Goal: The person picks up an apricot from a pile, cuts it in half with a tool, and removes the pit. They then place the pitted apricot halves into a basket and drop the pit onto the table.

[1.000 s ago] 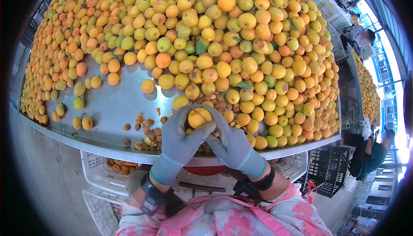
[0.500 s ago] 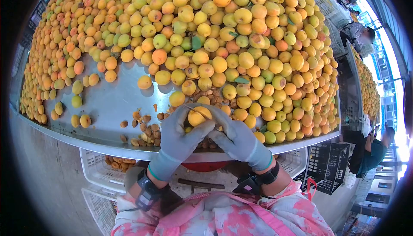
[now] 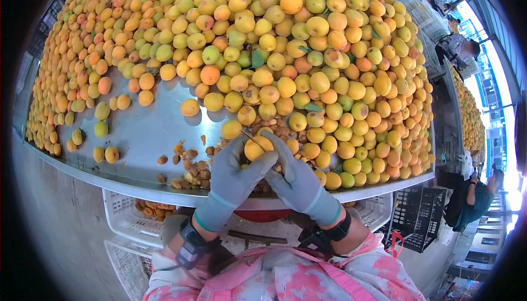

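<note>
Both of my hands wear grey gloves and meet over the table's near edge. My left hand (image 3: 235,170) is closed around a yellow-orange apricot (image 3: 257,148). My right hand (image 3: 293,177) is closed against the same fruit from the other side, its fingers bent. A thin dark tool (image 3: 248,133) lies across the top of the apricot; its lower part is hidden by the fruit and fingers. Loose brown pits (image 3: 196,173) lie left of my hands, and a large heap of apricots (image 3: 307,43) rises beyond them.
The metal table (image 3: 153,120) has a raised near rim. Below it are a white crate (image 3: 129,213) holding cut fruit, a red container (image 3: 263,215) and a black crate (image 3: 420,218). At the right, a person in dark green (image 3: 475,205) is near another fruit-covered table.
The view has shifted slightly. The thin tool now shows across the apricot, where a split line was visible before. My hands remain together around the fruit.
</note>
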The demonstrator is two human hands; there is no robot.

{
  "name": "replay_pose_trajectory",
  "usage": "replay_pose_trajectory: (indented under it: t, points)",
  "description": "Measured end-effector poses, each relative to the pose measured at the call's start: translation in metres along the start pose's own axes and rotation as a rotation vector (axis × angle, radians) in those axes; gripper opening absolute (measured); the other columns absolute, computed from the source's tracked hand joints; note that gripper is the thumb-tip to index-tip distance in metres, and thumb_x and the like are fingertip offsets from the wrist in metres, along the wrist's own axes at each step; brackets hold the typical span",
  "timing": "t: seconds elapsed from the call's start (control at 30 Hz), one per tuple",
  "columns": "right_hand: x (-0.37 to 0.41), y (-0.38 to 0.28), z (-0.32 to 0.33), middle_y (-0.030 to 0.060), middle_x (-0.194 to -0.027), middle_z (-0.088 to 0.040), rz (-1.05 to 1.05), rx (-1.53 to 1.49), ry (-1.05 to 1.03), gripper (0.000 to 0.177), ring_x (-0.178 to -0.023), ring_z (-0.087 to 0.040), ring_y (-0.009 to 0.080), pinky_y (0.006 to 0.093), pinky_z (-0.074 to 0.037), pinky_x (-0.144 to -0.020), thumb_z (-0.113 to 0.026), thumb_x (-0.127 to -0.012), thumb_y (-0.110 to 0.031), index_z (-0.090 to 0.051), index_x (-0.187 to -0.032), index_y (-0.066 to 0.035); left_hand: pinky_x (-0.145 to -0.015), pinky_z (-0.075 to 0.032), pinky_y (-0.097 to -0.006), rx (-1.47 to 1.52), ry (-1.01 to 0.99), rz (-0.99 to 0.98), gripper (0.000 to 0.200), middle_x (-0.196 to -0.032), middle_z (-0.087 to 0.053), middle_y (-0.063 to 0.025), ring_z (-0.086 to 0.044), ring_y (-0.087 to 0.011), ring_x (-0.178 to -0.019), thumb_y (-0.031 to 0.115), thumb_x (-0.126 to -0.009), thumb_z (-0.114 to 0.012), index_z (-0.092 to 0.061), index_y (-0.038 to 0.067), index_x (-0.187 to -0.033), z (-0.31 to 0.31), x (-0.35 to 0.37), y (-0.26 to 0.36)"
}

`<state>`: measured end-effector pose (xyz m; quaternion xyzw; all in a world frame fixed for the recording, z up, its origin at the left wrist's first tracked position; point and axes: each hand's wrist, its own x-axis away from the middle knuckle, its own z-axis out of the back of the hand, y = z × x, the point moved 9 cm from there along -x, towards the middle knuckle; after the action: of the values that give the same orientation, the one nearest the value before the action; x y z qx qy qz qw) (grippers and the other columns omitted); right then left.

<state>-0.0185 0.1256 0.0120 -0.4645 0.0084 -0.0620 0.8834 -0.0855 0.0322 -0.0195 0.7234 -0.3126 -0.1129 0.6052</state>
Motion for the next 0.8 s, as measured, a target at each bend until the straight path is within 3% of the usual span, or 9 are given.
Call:
replay_pose_trajectory:
  t: [0.03, 0.27, 0.33, 0.37, 0.43, 0.5, 0.63, 0.7, 0.8]
  points:
    - [0.000, 0.000, 0.000, 0.0215, -0.072, -0.061, 0.002, 0.000, -0.002, 0.069, -0.066, -0.061, 0.0407, 0.0476, -0.048, -0.059, -0.058, -0.087, -0.023, -0.024, -0.144, -0.005, -0.067, -0.049, -0.0210, -0.066, -0.045, 0.026, 0.029, -0.095, -0.063, -0.0034, -0.059, -0.0078, -0.080, 0.013, -0.086, -0.066, -0.056, -0.001, -0.109, -0.002, 0.000, 0.000]
    - [0.003, -0.007, 0.012, 0.0258, -0.080, -0.061, -0.018, -0.084, -0.169, 0.067, -0.073, -0.062, 0.0417, 0.0462, -0.048, -0.065, -0.057, -0.088, -0.023, -0.024, -0.144, -0.005, -0.064, -0.047, -0.0192, -0.244, -0.125, -0.004, 0.023, -0.088, -0.062, -0.0021, -0.056, -0.0055, -0.074, 0.011, -0.086, -0.064, -0.059, -0.001, -0.105, -0.010, 0.008, 0.009]
    - [0.004, -0.003, 0.012, 0.0268, -0.082, -0.061, -0.054, -0.095, -0.219, 0.066, -0.073, -0.062, 0.0418, 0.0451, -0.049, -0.066, -0.057, -0.089, -0.022, -0.025, -0.144, -0.005, -0.054, -0.045, -0.0235, -0.199, -0.078, -0.049, 0.023, -0.068, -0.062, -0.0027, -0.055, -0.0066, -0.061, 0.016, -0.083, -0.068, -0.062, -0.001, -0.096, -0.010, 0.008, 0.014]
    - [0.004, -0.002, 0.015, 0.0259, -0.088, -0.061, -0.019, -0.107, -0.208, 0.064, -0.076, -0.062, 0.0412, 0.0435, -0.049, -0.068, -0.057, -0.089, -0.022, -0.027, -0.143, -0.005, -0.054, -0.045, -0.0235, -0.199, -0.081, -0.047, 0.023, -0.068, -0.062, -0.0027, -0.055, -0.0066, -0.061, 0.016, -0.083, -0.068, -0.062, -0.001, -0.096, -0.012, 0.009, 0.010]
    - [0.004, 0.003, 0.020, 0.0249, -0.094, -0.062, 0.012, -0.120, -0.194, 0.063, -0.079, -0.062, 0.0405, 0.0418, -0.050, -0.069, -0.057, -0.089, -0.022, -0.029, -0.142, -0.005, -0.056, -0.045, -0.0224, -0.253, -0.074, -0.335, 0.021, -0.075, -0.063, -0.0045, -0.055, -0.0059, -0.064, 0.013, -0.086, -0.065, -0.061, -0.001, -0.101, -0.018, 0.014, 0.028]
    - [0.004, -0.003, 0.029, 0.0189, -0.109, -0.062, 0.167, -0.084, -0.176, 0.057, -0.087, -0.063, 0.0326, 0.0373, -0.051, -0.072, -0.057, -0.090, -0.021, -0.036, -0.140, -0.005, -0.057, -0.045, -0.0218, -0.168, -0.118, -0.233, 0.023, -0.078, -0.063, -0.0042, -0.056, -0.0055, -0.066, 0.011, -0.087, -0.063, -0.060, 0.000, -0.106, -0.024, 0.013, 0.023]
    - [-0.004, 0.002, 0.036, 0.0108, -0.116, -0.059, 0.081, -0.271, -0.068, 0.050, -0.090, -0.061, 0.0197, 0.0349, -0.050, -0.070, -0.056, -0.092, -0.022, -0.041, -0.137, -0.005, -0.060, -0.045, -0.0203, -0.040, -0.227, 0.009, 0.035, -0.091, -0.062, -0.0028, -0.058, -0.0060, -0.075, 0.009, -0.088, -0.060, -0.052, 0.002, -0.122, -0.031, 0.012, 0.005]
    - [0.001, 0.020, 0.029, 0.0054, -0.103, -0.060, -0.269, -0.516, -0.113, 0.050, -0.080, -0.056, 0.0091, 0.0286, -0.048, -0.065, -0.056, -0.093, -0.025, -0.042, -0.137, -0.005, -0.062, -0.046, -0.0204, -0.014, -0.209, 0.007, 0.038, -0.094, -0.061, -0.0026, -0.058, -0.0064, -0.077, 0.008, -0.088, -0.060, -0.050, 0.002, -0.125, -0.027, 0.008, -0.002]
    - [0.004, 0.023, 0.028, 0.0004, -0.090, -0.058, -0.307, -0.601, -0.118, 0.050, -0.069, -0.051, 0.0048, 0.0227, -0.045, -0.059, -0.057, -0.093, -0.026, -0.042, -0.137, -0.006, -0.065, -0.048, -0.0207, 0.027, -0.162, -0.016, 0.041, -0.100, -0.060, -0.0036, -0.058, -0.0074, -0.082, 0.007, -0.089, -0.059, -0.047, 0.003, -0.127, -0.024, 0.007, 0.005]
